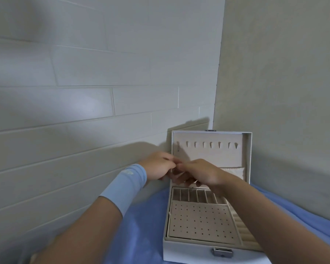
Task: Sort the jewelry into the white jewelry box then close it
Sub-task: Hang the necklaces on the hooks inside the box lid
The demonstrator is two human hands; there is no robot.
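Observation:
The white jewelry box [187, 250] stands open on blue cloth, its lid [208, 155] upright against the wall with a row of hooks. Inside lie a beige panel with earring holes [200, 221], narrow slots behind it and ring rolls on the right. My left hand [158, 166] and my right hand [200, 172] meet fingertip to fingertip in front of the lid's lower left, just above the slots. Both pinch something very small between them; the piece itself is too small and hidden to name. A thin chain seems to hang from the leftmost hook [178, 146].
A white brick wall [84, 103] runs along the left and a plain beige wall [284, 92] on the right, meeting in a corner behind the box. Blue cloth [147, 216] covers the surface. A light blue wristband [126, 187] sits on my left forearm.

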